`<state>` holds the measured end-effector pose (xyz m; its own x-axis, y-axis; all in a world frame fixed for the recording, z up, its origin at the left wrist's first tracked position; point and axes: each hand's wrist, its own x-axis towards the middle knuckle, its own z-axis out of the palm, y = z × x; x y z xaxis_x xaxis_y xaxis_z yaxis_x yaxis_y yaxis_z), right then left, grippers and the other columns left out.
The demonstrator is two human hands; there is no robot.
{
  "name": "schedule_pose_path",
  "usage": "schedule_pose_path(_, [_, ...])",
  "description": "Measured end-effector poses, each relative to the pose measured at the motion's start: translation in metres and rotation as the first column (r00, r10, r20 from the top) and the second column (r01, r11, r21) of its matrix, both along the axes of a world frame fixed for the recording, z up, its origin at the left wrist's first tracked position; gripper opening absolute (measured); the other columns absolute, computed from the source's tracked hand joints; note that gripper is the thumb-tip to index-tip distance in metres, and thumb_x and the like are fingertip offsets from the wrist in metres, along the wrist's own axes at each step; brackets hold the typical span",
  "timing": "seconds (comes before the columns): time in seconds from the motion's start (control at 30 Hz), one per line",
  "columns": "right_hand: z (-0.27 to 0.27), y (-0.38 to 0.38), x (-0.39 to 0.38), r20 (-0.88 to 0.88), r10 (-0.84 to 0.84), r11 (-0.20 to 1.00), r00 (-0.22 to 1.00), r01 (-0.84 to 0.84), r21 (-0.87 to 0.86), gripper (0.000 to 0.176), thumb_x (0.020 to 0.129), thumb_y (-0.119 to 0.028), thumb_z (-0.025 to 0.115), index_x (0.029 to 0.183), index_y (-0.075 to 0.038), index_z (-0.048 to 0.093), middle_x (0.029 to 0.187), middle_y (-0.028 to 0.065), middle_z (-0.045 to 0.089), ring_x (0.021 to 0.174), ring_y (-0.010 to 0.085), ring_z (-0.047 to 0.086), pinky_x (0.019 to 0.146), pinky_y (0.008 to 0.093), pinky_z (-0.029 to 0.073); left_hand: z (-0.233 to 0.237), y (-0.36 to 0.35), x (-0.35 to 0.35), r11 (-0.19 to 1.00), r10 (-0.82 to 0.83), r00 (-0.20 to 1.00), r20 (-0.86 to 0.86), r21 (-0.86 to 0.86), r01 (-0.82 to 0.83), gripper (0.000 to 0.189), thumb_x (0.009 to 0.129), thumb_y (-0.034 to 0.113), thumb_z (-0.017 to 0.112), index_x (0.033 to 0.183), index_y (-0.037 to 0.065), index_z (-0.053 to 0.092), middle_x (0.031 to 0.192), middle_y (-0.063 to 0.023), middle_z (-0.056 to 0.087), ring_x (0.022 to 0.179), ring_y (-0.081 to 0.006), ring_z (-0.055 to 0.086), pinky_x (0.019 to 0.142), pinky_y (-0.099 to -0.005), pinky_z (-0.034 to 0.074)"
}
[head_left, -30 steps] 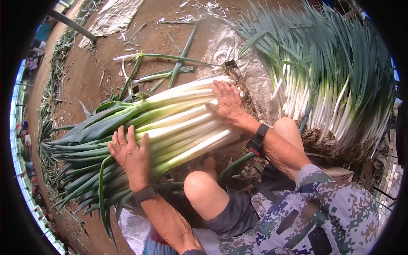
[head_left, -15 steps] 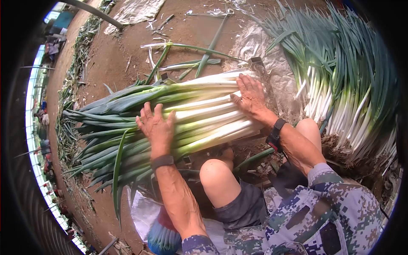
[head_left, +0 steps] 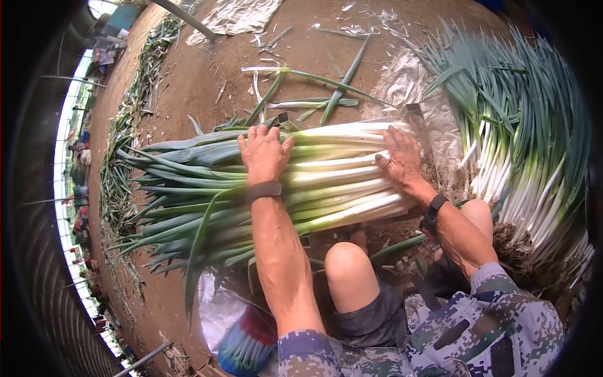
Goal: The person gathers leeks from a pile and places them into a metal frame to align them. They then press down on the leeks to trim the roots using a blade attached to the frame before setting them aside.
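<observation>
A thick layer of long green onions [head_left: 342,168] lies side by side in front of me, white ends to the right and dark green leaves to the left. My left hand [head_left: 266,152] rests palm down on the far side of the layer, where green turns to white, fingers spread. On the white stalks near the right end lies my right hand [head_left: 402,157], also open. Neither hand is closed around a stalk. Two dark upright metal pieces, a left one [head_left: 282,117] and a right one [head_left: 412,108], stand at the layer's far edge.
To the right, a big pile of green onions [head_left: 534,144] with roots lies beside a pale sheet [head_left: 402,85]. Loose leaves [head_left: 344,78] litter the dirt floor beyond. Near my left forearm is a blue-and-red bundle [head_left: 248,342]. A metal pole [head_left: 185,20] slants at the upper left.
My left hand has moved away from me, from the middle of the layer to its far side. My right hand stays on the white ends. The view has shifted slightly left.
</observation>
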<state>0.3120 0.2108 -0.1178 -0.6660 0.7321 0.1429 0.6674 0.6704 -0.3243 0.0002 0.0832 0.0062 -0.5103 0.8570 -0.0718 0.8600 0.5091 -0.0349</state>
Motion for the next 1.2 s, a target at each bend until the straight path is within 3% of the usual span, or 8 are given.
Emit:
schedule_pose_path(0.33, [0.01, -0.003, 0.001, 0.021, 0.039, 0.999, 0.999, -0.039, 0.033, 0.089, 0.096, -0.078, 0.02, 0.152, -0.012, 0.042, 0.158, 0.0131, 0.034, 0.148, 0.0314, 0.027, 0.122, 0.0506, 0.016, -0.02, -0.026, 0.021, 0.992, 0.083, 0.996, 0.033, 0.092, -0.086, 0.066, 0.089, 0.059, 0.063, 0.135, 0.011, 0.058, 0.147, -0.013, 0.05, 0.144, -0.0341, 0.037, 0.12, -0.059, 0.016])
schedule_pose_path(0.43, [0.009, 0.0, 0.001, 0.018, 0.038, 0.999, 0.999, -0.039, 0.01, 0.088, 0.096, -0.078, 0.022, 0.152, -0.013, 0.042, 0.158, 0.013, 0.034, 0.148, 0.0317, 0.027, 0.122, 0.0513, 0.015, -0.006, -0.04, 0.009, 0.96, -0.09, 0.933, 0.349, 0.279, -0.012, 0.062, 0.088, 0.054, 0.068, 0.132, 0.011, 0.061, 0.144, -0.0123, 0.053, 0.139, -0.0336, 0.043, 0.119, -0.0589, 0.019])
schedule_pose_path(0.53, [0.008, -0.001, 0.001, 0.011, 0.034, 0.999, 0.999, -0.034, 0.004, 0.088, 0.096, -0.078, 0.022, 0.152, -0.013, 0.042, 0.158, 0.0125, 0.034, 0.148, 0.0314, 0.026, 0.121, 0.0516, 0.015, 0.051, -0.083, 0.028, 0.941, -0.004, 0.998, 0.057, 0.339, -0.016, 0.054, 0.089, 0.047, 0.071, 0.128, 0.011, 0.064, 0.14, -0.0122, 0.056, 0.133, -0.0336, 0.049, 0.118, -0.058, 0.022])
schedule_pose_path(0.6, [0.007, -0.003, 0.003, 0.014, 0.037, 0.999, 0.999, -0.037, 0.011, 0.087, 0.096, -0.077, 0.023, 0.153, -0.014, 0.042, 0.158, 0.0124, 0.034, 0.148, 0.0315, 0.027, 0.121, 0.0517, 0.016, 0.063, -0.124, 0.033, 0.883, 0.269, 0.938, -0.217, 0.445, -0.15, 0.047, 0.092, 0.042, 0.069, 0.125, 0.009, 0.066, 0.138, -0.0131, 0.057, 0.129, -0.0334, 0.051, 0.115, -0.0569, 0.026])
schedule_pose_path(0.73, [0.002, 0.001, 0.002, 0.016, 0.042, 0.999, 0.999, -0.042, 0.031, 0.087, 0.096, -0.077, 0.023, 0.153, -0.014, 0.042, 0.159, 0.0123, 0.035, 0.148, 0.0319, 0.027, 0.121, 0.0521, 0.016, 0.032, -0.19, 0.01, 0.715, 0.558, 0.775, -0.296, 0.645, -0.269, 0.047, 0.095, 0.039, 0.066, 0.129, 0.005, 0.062, 0.137, -0.0132, 0.057, 0.129, -0.0329, 0.051, 0.111, -0.0551, 0.032])
schedule_pose_path(0.87, [0.005, 0.0, 0.005, 0.007, 0.033, 0.999, 0.999, -0.033, 0.017, 0.087, 0.096, -0.077, 0.023, 0.152, -0.014, 0.042, 0.159, 0.0124, 0.035, 0.148, 0.032, 0.027, 0.121, 0.0521, 0.016, 0.025, -0.208, 0.018, 0.781, 0.334, 0.887, -0.319, 0.621, -0.071, 0.044, 0.092, 0.025, 0.067, 0.131, 0.006, 0.061, 0.139, -0.0116, 0.056, 0.128, -0.0307, 0.052, 0.115, -0.0554, 0.031])
schedule_pose_path(1.03, [0.008, 0.001, 0.003, 0.001, 0.023, 1.0, 1.0, -0.023, 0.015, 0.087, 0.096, -0.077, 0.023, 0.151, -0.013, 0.045, 0.158, 0.0131, 0.036, 0.148, 0.0324, 0.028, 0.121, 0.0521, 0.016, 0.037, -0.218, 0.004, 0.818, 0.385, 0.859, -0.337, 0.555, -0.149, 0.032, 0.078, -0.003, 0.07, 0.103, 0.017, 0.074, 0.105, 0.0015, 0.068, 0.109, -0.0237, 0.063, 0.116, -0.06, 0.027])
schedule_pose_path(1.2, [0.009, 0.005, 0.005, -0.006, 0.03, 0.999, 1.0, -0.029, 0.017, 0.085, 0.097, -0.075, 0.025, 0.15, -0.013, 0.046, 0.157, 0.013, 0.037, 0.147, 0.0325, 0.029, 0.12, 0.0523, 0.018, 0.096, -0.185, -0.004, 0.814, 0.28, 0.786, -0.551, 0.57, 0.11, 0.031, 0.075, 0.002, 0.076, 0.1, 0.021, 0.075, 0.113, 0.0016, 0.065, 0.118, -0.0235, 0.059, 0.117, -0.0589, 0.028])
